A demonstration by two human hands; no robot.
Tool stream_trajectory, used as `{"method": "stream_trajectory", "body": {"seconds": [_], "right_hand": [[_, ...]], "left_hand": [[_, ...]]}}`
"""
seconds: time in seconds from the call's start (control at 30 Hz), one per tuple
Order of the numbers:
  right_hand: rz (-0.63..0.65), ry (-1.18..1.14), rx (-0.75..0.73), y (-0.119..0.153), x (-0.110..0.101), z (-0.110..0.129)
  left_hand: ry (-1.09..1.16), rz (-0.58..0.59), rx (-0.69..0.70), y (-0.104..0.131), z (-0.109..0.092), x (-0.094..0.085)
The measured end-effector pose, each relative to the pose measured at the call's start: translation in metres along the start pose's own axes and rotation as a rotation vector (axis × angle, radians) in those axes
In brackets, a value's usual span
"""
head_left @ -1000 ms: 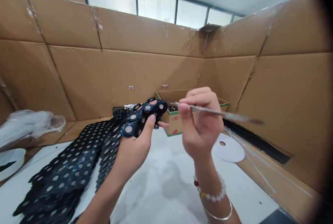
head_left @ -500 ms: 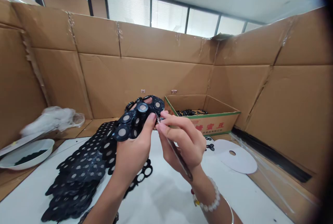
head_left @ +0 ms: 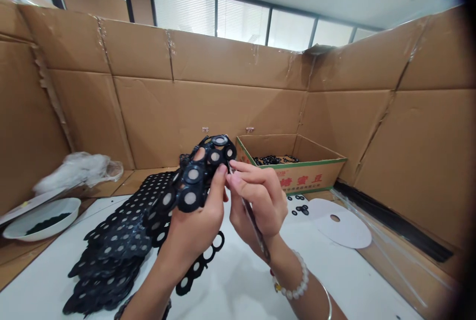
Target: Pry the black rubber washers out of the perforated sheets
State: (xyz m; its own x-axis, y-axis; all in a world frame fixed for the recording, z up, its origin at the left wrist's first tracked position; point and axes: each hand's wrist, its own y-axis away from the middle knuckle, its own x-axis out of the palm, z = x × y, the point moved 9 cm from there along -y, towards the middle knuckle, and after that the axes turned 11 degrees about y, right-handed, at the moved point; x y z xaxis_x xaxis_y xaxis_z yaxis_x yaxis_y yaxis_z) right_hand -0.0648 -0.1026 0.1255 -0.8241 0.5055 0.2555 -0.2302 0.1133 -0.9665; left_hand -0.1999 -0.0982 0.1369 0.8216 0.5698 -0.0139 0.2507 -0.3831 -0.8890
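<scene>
My left hand (head_left: 199, 216) grips a bent black sheet of joined rings (head_left: 193, 175) with pale round centres, thumb pressed near its right edge. Pinched like a pen in my right hand (head_left: 260, 196) is a thin dark metal tool (head_left: 256, 226), which slants down toward my wrist. Its tip meets the sheet's edge beside my left thumb, where the fingers partly cover it. Below the left hand hangs a strip of black rings (head_left: 197, 271). A thick pile of similar black ring sheets (head_left: 111, 245) lies to the left on the white table.
Behind my right hand stands a cardboard box (head_left: 316, 171) with small black pieces inside. A few loose black rings (head_left: 302, 209) lie before it, beside a white disc (head_left: 342, 226). A white bowl (head_left: 70, 218) and clear plastic bag (head_left: 82, 171) are at left. Cardboard walls (head_left: 208, 102) surround the table.
The held black sheet has turned and shifted slightly in my left hand, and the hanging strip shows more. My right hand with the tool has moved a little left.
</scene>
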Motion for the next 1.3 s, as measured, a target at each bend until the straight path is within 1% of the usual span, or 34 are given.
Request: {"method": "stream_trajectory", "body": {"seconds": [0.03,0.1,0.23,0.3,0.4,0.57,0.63,0.7,0.9,1.13,1.3], "right_hand": [[-0.036,0.008,-0.018,0.002,-0.001,0.001],[-0.062,0.016,-0.048,0.005,0.002,0.0],[-0.022,0.014,-0.005,0.003,0.009,-0.013],[-0.012,-0.014,0.023,0.0,0.009,-0.018],[0.005,-0.025,0.015,-0.007,0.007,-0.02],[0.072,-0.027,-0.158,-0.018,0.001,-0.011],[0.077,-0.035,-0.192,-0.02,-0.003,-0.01],[0.06,0.001,-0.209,-0.02,-0.007,-0.008],[-0.035,0.185,-0.278,-0.017,-0.017,0.002],[-0.05,0.189,-0.301,-0.016,-0.02,0.003],[-0.066,0.199,-0.35,-0.014,-0.022,0.008]], "left_hand": [[-0.016,0.016,0.041,0.001,-0.002,0.002],[-0.012,0.056,0.075,0.002,-0.001,0.006],[0.017,0.201,0.002,0.0,0.01,0.022],[0.054,0.229,-0.051,-0.001,0.013,0.026],[0.213,0.228,-0.175,-0.003,0.016,0.026],[0.535,0.216,-0.428,0.002,0.023,0.032],[0.632,0.23,-0.526,0.007,0.027,0.037],[0.698,0.246,-0.582,0.011,0.029,0.041],[0.712,0.242,-0.596,0.017,0.032,0.042],[0.636,0.172,-0.555,0.018,0.035,0.037],[0.527,0.173,-0.511,0.017,0.032,0.034]]}}
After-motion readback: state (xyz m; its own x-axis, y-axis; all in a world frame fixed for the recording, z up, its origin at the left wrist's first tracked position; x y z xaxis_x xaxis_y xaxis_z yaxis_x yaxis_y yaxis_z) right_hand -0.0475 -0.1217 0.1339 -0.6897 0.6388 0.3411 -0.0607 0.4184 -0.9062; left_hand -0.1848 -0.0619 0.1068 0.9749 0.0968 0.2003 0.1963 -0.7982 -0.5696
